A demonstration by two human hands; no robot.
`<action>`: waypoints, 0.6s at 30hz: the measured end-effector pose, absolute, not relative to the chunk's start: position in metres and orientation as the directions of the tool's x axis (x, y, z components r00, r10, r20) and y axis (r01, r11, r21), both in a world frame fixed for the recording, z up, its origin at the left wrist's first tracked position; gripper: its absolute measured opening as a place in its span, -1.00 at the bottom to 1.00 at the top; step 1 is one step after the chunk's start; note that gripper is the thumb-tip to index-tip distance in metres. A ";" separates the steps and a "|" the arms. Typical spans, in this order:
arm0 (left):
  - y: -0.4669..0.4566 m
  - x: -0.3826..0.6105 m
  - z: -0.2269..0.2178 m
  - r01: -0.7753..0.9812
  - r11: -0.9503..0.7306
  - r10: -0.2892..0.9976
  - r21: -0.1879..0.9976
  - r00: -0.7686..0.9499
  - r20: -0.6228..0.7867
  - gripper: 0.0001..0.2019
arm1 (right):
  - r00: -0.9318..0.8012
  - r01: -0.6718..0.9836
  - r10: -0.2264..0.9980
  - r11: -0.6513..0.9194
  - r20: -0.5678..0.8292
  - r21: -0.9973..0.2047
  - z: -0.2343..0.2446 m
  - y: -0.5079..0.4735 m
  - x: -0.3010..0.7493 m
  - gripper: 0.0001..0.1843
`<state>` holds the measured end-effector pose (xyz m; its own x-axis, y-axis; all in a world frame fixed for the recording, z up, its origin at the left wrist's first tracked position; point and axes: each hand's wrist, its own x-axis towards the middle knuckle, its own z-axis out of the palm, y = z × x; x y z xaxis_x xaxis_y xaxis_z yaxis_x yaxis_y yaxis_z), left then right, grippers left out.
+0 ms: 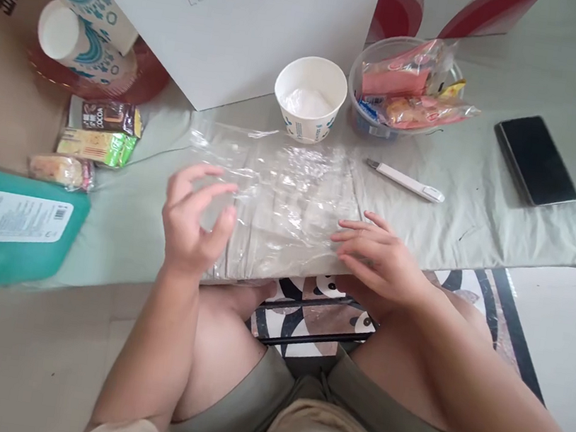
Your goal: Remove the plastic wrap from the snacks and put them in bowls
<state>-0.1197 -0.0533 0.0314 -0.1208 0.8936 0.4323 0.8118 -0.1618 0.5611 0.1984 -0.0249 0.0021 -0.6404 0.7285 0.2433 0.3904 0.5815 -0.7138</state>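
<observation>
A clear plastic bag [295,203] lies spread over the cloth-covered table in front of me, creased and shiny. My left hand [194,217] is raised at the bag's left side, fingers curved and apart, with nothing seen in them. At its right edge, my right hand [376,253] has its fingers stretched out over or on the plastic; whether they touch it I cannot tell. Just behind the bag stands a white paper cup [309,97] with some crumpled clear plastic inside. A white utility knife [405,181] rests to the right of the bag.
At the back right are a clear round tub [353,111] of wrapped snacks and a black phone [538,162]. A white box [229,22] stands behind. To the left are wrapped snacks [97,146], paper cups [83,48] and a teal jug [74,214].
</observation>
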 end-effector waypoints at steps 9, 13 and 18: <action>-0.067 -0.104 0.035 0.796 -0.298 0.909 0.527 0.405 -0.096 -0.43 | -0.106 0.192 0.968 0.244 0.228 -0.951 0.005 -0.014 0.199 -0.72; -0.055 -0.102 0.025 0.617 -0.160 0.979 0.770 0.200 0.043 -0.79 | 0.038 0.107 0.974 0.218 0.223 -0.970 -0.004 -0.002 0.205 -0.64; -0.038 -0.100 0.019 0.209 0.101 0.981 0.973 -0.182 -0.063 -0.81 | -0.074 0.153 0.983 0.177 0.167 -0.972 -0.010 -0.005 0.211 -0.38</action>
